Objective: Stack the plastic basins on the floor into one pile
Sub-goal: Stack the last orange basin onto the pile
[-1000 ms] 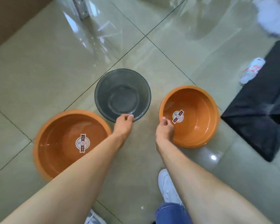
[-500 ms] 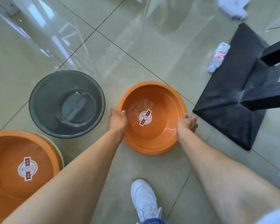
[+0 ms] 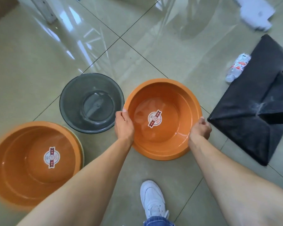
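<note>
A small orange basin [image 3: 168, 101] with a round sticker inside is in the middle of the view, tilted slightly and seemingly raised off the floor. My left hand [image 3: 123, 126] grips its left rim and my right hand [image 3: 200, 129] grips its right rim. Just left of it a dark grey translucent basin [image 3: 72, 101] sits on the tiles. At the lower left is a larger orange basin [image 3: 20, 160] with the same sticker; a pale rim edge shows behind its right side.
A black square stand base [image 3: 252, 101] lies close to the right of the held basin, with a plastic bottle [image 3: 237, 67] beside it. White objects [image 3: 255, 12] lie at the top right. A white metal leg [image 3: 44, 10] stands top left. My white shoe [image 3: 152, 198] is below.
My left hand left the grey basin and both hands took the small orange basin by opposite rims. The basin now looks tilted and lifted. The view has shifted.
</note>
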Demonstrator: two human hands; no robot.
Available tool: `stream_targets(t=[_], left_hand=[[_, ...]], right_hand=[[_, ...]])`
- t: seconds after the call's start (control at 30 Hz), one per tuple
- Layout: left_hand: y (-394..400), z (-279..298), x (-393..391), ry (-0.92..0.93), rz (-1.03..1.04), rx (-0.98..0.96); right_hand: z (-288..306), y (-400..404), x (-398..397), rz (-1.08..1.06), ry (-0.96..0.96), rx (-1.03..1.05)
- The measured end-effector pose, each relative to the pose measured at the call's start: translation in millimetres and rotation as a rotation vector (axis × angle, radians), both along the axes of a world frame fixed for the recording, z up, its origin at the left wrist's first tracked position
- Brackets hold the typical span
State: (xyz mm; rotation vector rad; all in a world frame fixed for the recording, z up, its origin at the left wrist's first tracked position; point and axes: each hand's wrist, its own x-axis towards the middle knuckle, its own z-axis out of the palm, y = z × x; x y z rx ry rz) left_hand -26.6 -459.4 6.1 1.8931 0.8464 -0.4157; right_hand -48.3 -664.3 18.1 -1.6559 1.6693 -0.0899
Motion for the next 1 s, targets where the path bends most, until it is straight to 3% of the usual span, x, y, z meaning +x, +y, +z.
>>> stream_targets(t=[0.23,0.53,0.77,1.0], left_hand=[[75.4,60.3,-8.2,-0.057,0.229,0.066],[237.8,103.2,-52.2,-0.122,0.497,0.268],[349.2,99.9,-112.7,-0.009,0.691,0.418],[388.8,63.6,-153.0,0.067,0.700,0.359]], right_hand=[[56.2,78.7,16.6,0.179,-0.038,-0.118],[90.4,243.6,14.5,0.429,-0.120,0.013],[78.0,361.5,-11.7,0.651,-0.074,0.123],[28.1,402.9,-36.0,0.754,0.026,0.159]])
